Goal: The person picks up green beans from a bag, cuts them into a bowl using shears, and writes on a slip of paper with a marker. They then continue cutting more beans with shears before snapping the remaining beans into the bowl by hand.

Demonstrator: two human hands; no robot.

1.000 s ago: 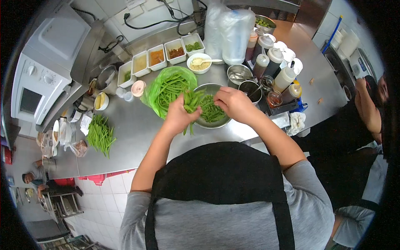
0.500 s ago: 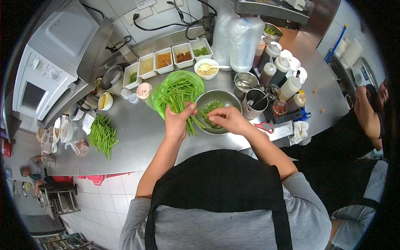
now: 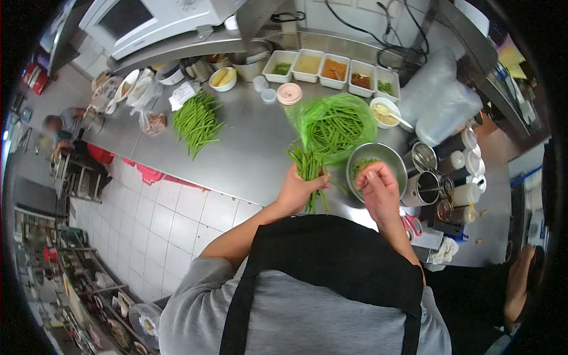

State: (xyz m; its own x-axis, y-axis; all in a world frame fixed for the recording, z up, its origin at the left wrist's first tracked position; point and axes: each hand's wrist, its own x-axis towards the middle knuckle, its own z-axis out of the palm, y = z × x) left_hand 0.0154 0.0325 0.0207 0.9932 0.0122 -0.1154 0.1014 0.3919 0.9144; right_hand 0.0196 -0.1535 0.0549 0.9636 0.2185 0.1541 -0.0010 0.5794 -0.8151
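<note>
My left hand (image 3: 300, 188) is closed around a bunch of green beans (image 3: 309, 168), at the front of the steel counter. Right beside the bunch lies an open green plastic bag (image 3: 300, 121) full of long green beans (image 3: 336, 127). My right hand (image 3: 379, 188) is over the near part of a steel bowl (image 3: 399, 160), its fingers curled together; whether anything small is between them cannot be made out. Small green pieces (image 3: 362, 167) lie in the bowl, partly hidden by the hand. A separate pile of green beans (image 3: 197, 123) rests on the counter to the left.
White containers of chopped food (image 3: 335, 70) line the back. Bottles (image 3: 465, 194), steel pots (image 3: 421, 188) and red-handled scissors (image 3: 412, 226) are at the right. A microwave (image 3: 154, 23) stands back left. Another person's arm (image 3: 519, 287) shows at far right, and a person (image 3: 74, 148) at far left.
The head view has swung left, so the counter appears further right. My left hand has drawn the bunch away from the bowl, nearer my body. My right hand has lifted and turned, fingers upward.
</note>
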